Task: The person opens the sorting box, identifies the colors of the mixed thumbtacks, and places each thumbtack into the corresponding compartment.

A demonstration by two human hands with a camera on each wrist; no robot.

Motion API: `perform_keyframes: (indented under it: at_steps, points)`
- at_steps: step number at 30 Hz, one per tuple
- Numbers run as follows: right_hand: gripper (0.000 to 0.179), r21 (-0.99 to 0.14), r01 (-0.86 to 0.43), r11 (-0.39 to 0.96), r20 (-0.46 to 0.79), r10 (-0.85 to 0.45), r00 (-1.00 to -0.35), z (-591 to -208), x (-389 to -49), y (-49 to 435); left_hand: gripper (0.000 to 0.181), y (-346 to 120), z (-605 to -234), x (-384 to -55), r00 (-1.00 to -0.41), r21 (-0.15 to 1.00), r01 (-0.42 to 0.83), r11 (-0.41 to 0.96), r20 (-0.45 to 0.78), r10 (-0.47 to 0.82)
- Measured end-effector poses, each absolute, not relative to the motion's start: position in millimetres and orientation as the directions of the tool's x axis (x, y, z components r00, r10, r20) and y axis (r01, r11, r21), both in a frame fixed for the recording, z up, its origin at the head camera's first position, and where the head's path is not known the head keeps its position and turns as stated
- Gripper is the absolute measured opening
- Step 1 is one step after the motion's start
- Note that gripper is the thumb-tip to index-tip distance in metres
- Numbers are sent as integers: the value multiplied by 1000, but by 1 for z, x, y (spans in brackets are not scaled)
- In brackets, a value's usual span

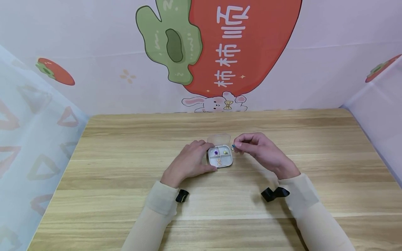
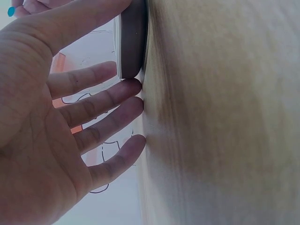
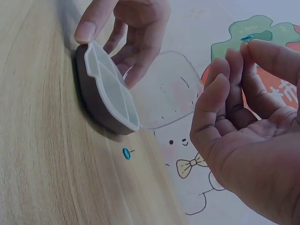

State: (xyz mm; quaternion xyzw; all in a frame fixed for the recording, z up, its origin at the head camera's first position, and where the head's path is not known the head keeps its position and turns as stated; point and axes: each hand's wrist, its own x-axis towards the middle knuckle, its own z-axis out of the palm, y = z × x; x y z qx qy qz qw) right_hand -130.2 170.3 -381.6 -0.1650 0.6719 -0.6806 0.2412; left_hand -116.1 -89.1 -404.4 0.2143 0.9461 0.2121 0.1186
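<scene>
A small white pill box (image 1: 221, 166) with several compartments sits on the table, its clear lid (image 1: 218, 139) raised. Purple pieces (image 1: 216, 153) lie in its far left compartment, yellow ones (image 1: 225, 152) far right, and orange ones (image 1: 218, 161) near left. My left hand (image 1: 189, 159) holds the box between thumb and fingers on its left side. Just right of the box, my right hand (image 1: 262, 150) pinches a blue stud with a thin pin (image 3: 247, 38) at its fingertips. Another blue stud (image 3: 127, 153) rests on the table beside the box.
The wood-grain table (image 1: 132, 139) extends around both hands. Behind it stands a printed cloth backdrop (image 1: 103, 80), with more cloth along the left and right sides. Black wrist devices (image 1: 270, 194) are strapped at both cuffs.
</scene>
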Motion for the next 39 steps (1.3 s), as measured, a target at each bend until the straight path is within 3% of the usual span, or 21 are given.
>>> perform_keyframes:
  at_steps: [4, 23, 39]
  points:
    - [14, -992, 120, -30, -82, -567, -819, -383, -131, 171, 73, -89, -405, -116, -880, 455, 353, 817, -134, 455]
    - [20, -974, 161, -162, -28, -615, -788, -384, -132, 171, 74, -90, -405, -116, -882, 455, 348, 820, -139, 451]
    - [18, -980, 159, -123, -53, -604, -795, -387, -133, 172, 73, -90, -404, -116, -879, 461, 348, 817, -142, 455]
